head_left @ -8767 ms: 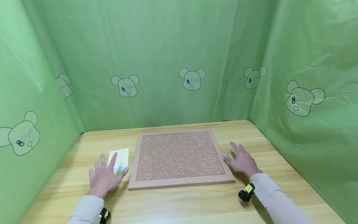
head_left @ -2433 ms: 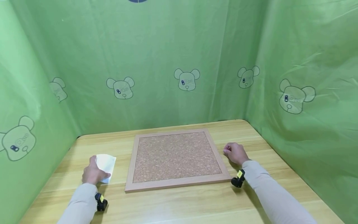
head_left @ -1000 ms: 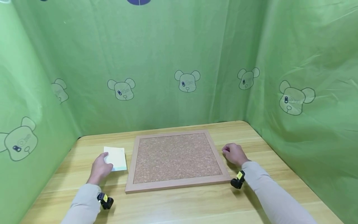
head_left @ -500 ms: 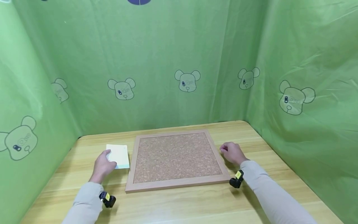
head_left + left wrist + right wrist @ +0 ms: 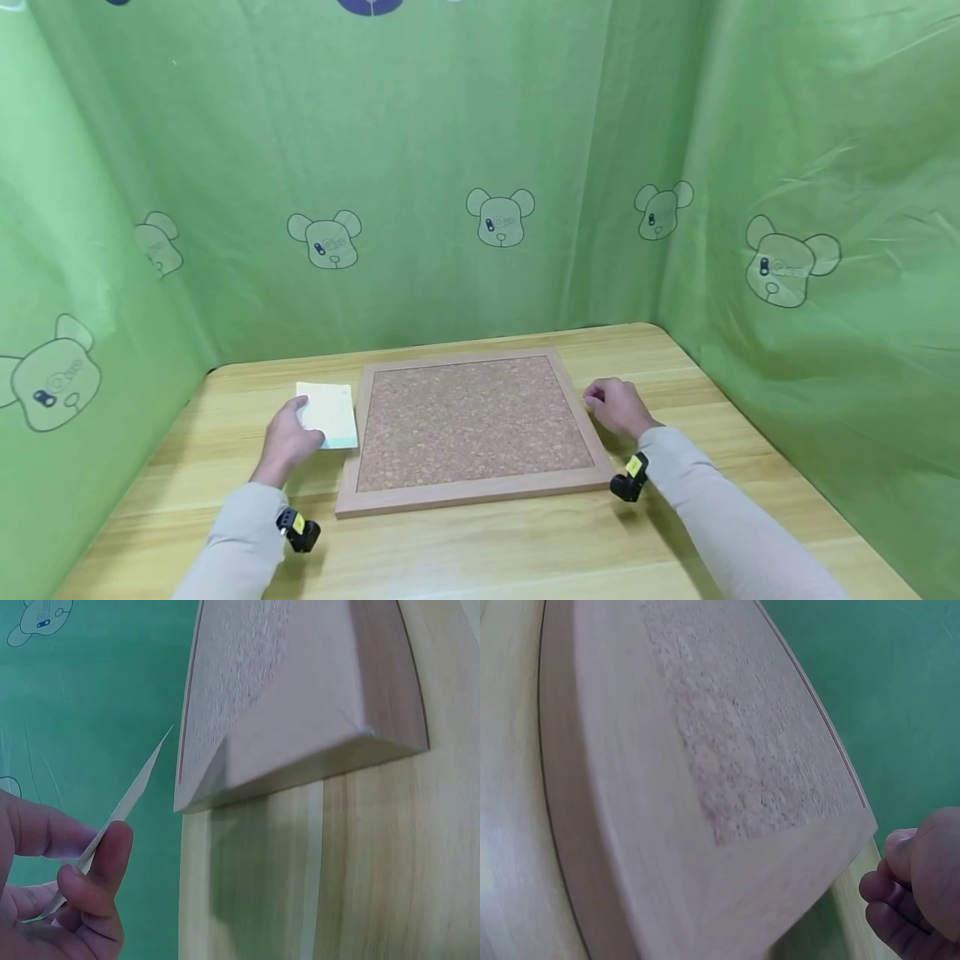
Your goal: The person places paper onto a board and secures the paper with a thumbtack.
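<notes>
My left hand (image 5: 291,440) pinches the left side of a thin, nearly square white note paper (image 5: 327,410) with a pale blue band along its near edge. In the left wrist view the note paper (image 5: 135,789) stands edge-on and tilted, raised off the table. Its right edge overlaps the left frame of a cork board (image 5: 480,421). My right hand (image 5: 618,406) is just past the board's right edge, fingers curled. There the thumb (image 5: 901,846) presses against the index finger; I cannot tell what small thing is between them.
The wood-framed board lies on a light wooden table (image 5: 480,550). Green curtains (image 5: 420,125) with bear-head prints enclose the back and both sides. Black wrist cameras sit at both cuffs, the left camera (image 5: 300,531) low over the table.
The left hand, first spread over the note paper, has picked it up and carried it right to the board's edge. The right hand, first spread beside a small shiny thing, has curled and shifted slightly left.
</notes>
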Action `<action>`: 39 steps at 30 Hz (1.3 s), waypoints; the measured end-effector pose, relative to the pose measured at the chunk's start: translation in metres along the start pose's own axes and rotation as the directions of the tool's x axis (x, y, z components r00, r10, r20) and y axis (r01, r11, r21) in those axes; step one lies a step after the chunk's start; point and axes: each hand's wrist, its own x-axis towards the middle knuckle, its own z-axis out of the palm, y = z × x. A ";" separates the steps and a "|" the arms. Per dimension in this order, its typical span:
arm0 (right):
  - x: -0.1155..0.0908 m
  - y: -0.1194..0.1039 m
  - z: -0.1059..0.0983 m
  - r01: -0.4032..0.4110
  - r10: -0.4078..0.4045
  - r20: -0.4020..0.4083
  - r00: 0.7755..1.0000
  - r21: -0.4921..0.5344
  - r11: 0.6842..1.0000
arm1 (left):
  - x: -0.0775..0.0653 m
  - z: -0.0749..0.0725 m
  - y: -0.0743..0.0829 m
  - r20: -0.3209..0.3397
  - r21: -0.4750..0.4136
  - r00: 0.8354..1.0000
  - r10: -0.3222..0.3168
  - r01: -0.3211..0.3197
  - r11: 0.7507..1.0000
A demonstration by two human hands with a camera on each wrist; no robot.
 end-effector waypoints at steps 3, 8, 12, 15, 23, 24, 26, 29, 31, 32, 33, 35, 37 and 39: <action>0.001 -0.002 0.001 -0.007 0.007 0.005 1.000 -0.004 1.000 | 0.001 0.002 0.002 0.005 -0.003 1.000 0.004 -0.004 1.000; 0.001 -0.007 0.003 -0.008 0.008 0.003 1.000 0.004 1.000 | 0.001 0.005 0.005 0.004 -0.009 1.000 0.009 -0.009 1.000; 0.001 -0.011 0.006 -0.002 0.002 -0.002 1.000 0.005 1.000 | 0.002 0.009 0.008 0.004 -0.018 1.000 0.017 -0.017 1.000; 0.002 -0.013 0.008 -0.003 0.003 0.000 1.000 0.006 1.000 | 0.002 0.012 0.010 0.000 -0.017 1.000 0.020 -0.020 1.000; 0.003 -0.019 0.010 0.001 -0.001 -0.004 1.000 0.020 1.000 | 0.000 0.019 0.016 0.005 -0.031 1.000 0.011 -0.011 0.999; 0.004 -0.020 0.010 0.003 -0.003 -0.002 1.000 0.020 1.000 | 0.000 0.019 0.016 0.006 -0.029 1.000 0.011 -0.010 1.000; 0.004 -0.022 0.010 0.001 -0.001 0.006 1.000 0.019 1.000 | 0.000 0.020 0.017 0.008 -0.024 1.000 0.005 -0.005 1.000; 0.004 -0.025 0.009 -0.004 0.004 0.016 1.000 0.022 1.000 | -0.001 0.022 0.019 0.011 -0.016 1.000 0.012 -0.012 1.000; 0.005 -0.026 0.010 -0.011 0.010 0.018 1.000 0.021 1.000 | -0.001 0.023 0.021 0.011 -0.020 1.000 0.019 -0.019 1.000; 0.005 -0.027 0.010 -0.011 0.010 0.018 1.000 0.023 1.000 | -0.001 0.024 0.022 0.011 -0.020 1.000 0.024 -0.024 1.000; 0.005 -0.027 0.010 -0.011 0.010 0.018 1.000 0.023 1.000 | -0.001 0.025 0.023 0.014 -0.027 1.000 0.026 -0.026 0.999; 0.006 -0.028 0.011 -0.009 0.008 0.018 1.000 0.027 1.000 | 0.000 0.027 0.024 0.016 -0.037 1.000 0.026 -0.026 0.999; 0.006 -0.028 0.012 -0.004 0.003 0.019 1.000 0.028 1.000 | 0.000 0.029 0.024 0.014 -0.036 1.000 0.026 -0.026 0.999; 0.007 -0.029 0.013 0.005 -0.005 0.021 1.000 0.028 1.000 | 0.000 0.031 0.024 0.014 -0.037 1.000 0.024 -0.023 0.999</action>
